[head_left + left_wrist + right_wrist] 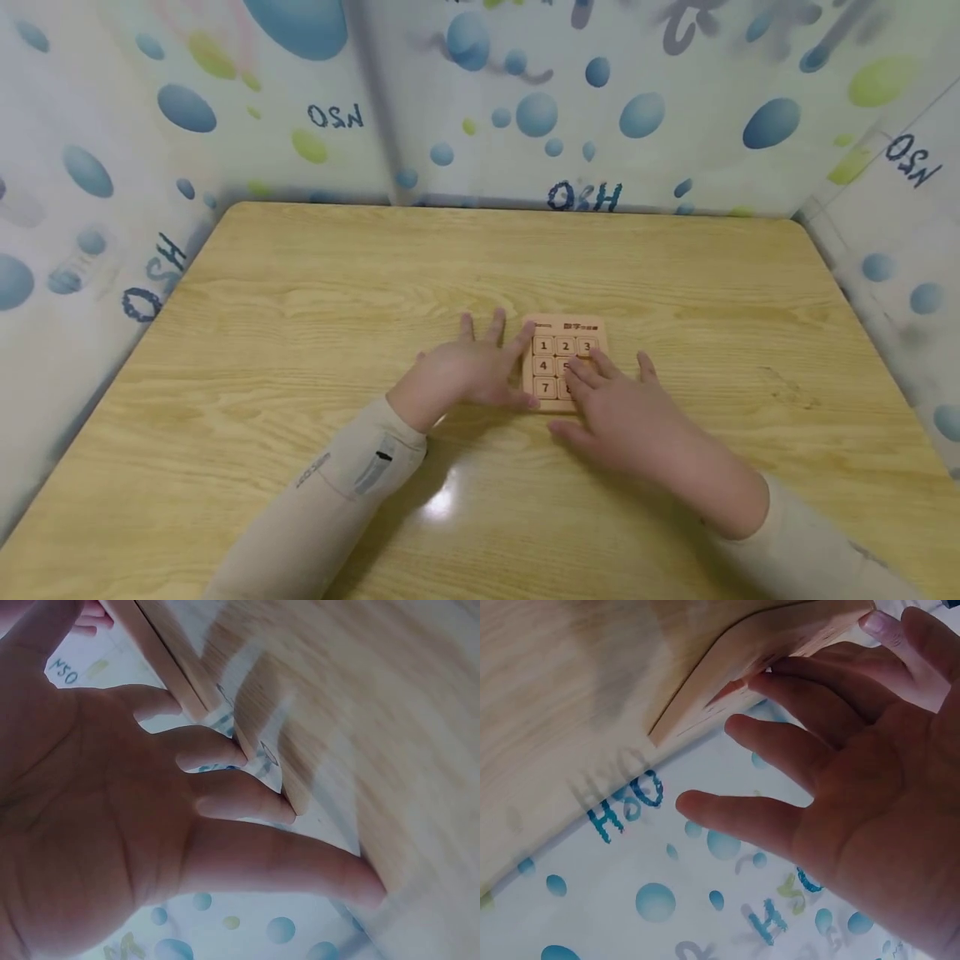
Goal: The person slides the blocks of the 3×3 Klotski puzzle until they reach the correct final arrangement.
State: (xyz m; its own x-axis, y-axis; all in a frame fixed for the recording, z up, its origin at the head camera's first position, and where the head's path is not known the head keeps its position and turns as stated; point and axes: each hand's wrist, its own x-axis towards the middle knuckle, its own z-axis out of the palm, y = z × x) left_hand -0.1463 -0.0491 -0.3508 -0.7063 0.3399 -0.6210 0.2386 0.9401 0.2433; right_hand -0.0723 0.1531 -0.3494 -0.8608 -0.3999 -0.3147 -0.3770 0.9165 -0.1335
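A wooden number sliding puzzle (555, 330) lies flat on the table. Its visible tiles include the 1, 2 and 3 tiles in the far row, then the 4 tile (543, 365) and the 7 tile (545, 387) down the left side. My left hand (468, 371) spans the puzzle's left edge, thumb at the near corner and index finger by the far one, other fingers spread over the table. Fingertips of my right hand (630, 417) touch the tiles at the middle and right. They cover part of the 5 and 8 tiles and the lower right area.
The puzzle rests on a wood-grain table (300, 283). Behind and beside the table stand pale walls (480, 158) printed with blue and green dots and lettering. A bright light reflection shows on the tabletop between the forearms.
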